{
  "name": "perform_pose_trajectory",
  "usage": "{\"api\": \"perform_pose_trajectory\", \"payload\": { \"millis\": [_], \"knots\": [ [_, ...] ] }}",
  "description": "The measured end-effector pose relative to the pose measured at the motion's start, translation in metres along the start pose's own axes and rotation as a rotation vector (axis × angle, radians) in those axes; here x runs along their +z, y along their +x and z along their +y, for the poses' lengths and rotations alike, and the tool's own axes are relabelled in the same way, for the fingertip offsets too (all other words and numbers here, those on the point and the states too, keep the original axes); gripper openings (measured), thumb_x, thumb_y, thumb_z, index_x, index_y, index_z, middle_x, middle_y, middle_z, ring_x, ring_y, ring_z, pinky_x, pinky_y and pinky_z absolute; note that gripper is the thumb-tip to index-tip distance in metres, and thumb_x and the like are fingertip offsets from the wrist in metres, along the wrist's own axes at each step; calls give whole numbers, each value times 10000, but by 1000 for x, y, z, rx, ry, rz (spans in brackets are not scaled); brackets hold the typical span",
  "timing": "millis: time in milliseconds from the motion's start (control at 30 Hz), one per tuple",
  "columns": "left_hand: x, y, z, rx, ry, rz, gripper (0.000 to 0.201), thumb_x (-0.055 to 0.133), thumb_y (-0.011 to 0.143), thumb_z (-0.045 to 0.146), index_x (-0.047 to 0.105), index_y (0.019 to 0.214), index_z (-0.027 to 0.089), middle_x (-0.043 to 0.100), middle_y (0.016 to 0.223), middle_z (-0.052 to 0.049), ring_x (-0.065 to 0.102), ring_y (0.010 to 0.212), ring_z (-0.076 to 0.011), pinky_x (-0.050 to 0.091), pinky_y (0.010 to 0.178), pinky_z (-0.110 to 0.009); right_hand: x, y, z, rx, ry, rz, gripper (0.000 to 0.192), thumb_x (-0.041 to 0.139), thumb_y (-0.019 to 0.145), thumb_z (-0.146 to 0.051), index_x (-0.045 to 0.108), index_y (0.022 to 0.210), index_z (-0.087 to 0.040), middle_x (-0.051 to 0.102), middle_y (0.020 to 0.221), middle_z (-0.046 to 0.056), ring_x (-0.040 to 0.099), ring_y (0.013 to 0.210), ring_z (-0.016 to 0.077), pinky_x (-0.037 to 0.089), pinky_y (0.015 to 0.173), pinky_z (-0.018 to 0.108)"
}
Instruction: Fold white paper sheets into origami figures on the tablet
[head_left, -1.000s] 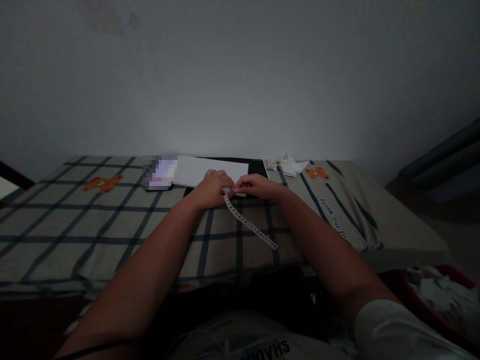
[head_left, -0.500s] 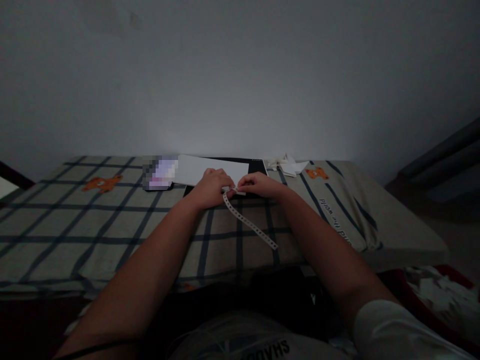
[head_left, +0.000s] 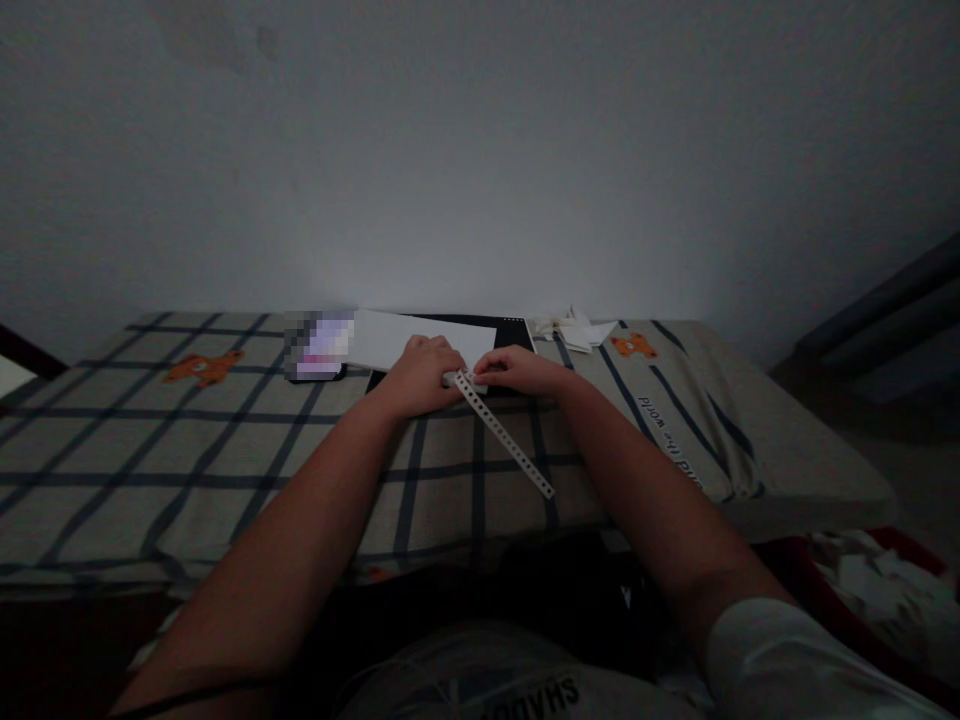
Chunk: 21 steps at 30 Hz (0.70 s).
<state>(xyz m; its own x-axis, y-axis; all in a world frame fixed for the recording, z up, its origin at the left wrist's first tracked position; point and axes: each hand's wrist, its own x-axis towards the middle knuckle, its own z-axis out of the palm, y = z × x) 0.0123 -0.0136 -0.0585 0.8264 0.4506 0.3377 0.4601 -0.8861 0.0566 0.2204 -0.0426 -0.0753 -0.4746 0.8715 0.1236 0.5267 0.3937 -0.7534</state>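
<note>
A narrow white paper strip with a row of punched holes (head_left: pixel 510 443) slants down over the checked cloth toward me, its upper end between my two hands. My left hand (head_left: pixel 424 375) bends over the near edge of a white sheet of paper (head_left: pixel 420 335), its fingers curled on the strip's end. From the other side, my right hand (head_left: pixel 519 370) pinches at the same spot with thumb and forefinger. The fingertips hide how the strip's end is folded. Under the paper lies a black flat board or cover (head_left: pixel 514 335), partly covered.
A phone with a blurred screen (head_left: pixel 321 345) lies left of the paper. Crumpled paper scraps (head_left: pixel 579 330) are at the right, near the wall (head_left: pixel 480 160). More white scraps (head_left: pixel 877 590) fill a red container at lower right. The checked bed cloth (head_left: pixel 225 450) has a near edge before me.
The strip's upper part has straightened from a curve and moved slightly right between the fingers. Both hands stay in nearly the same place.
</note>
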Motion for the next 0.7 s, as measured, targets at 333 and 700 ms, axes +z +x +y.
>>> {"api": "perform_pose_trajectory", "payload": {
  "millis": [333,700],
  "knots": [
    [4,1,-1,6,18,-3,232,497,806,374,664,849,219,664,843,-47,523,897,-223,270,784,-375,-1,0,-3,11,13,-4,252,598,787,-372,673,844,-138,661,812,42,566,754,132,417,723,262],
    [2,1,1,-4,52,-26,227,504,787,382,656,814,216,653,815,-47,521,886,-228,287,773,-376,2,2,1,-3,-27,-28,279,560,815,-383,649,867,-124,644,793,40,545,713,126,402,665,251]
  ]
}}
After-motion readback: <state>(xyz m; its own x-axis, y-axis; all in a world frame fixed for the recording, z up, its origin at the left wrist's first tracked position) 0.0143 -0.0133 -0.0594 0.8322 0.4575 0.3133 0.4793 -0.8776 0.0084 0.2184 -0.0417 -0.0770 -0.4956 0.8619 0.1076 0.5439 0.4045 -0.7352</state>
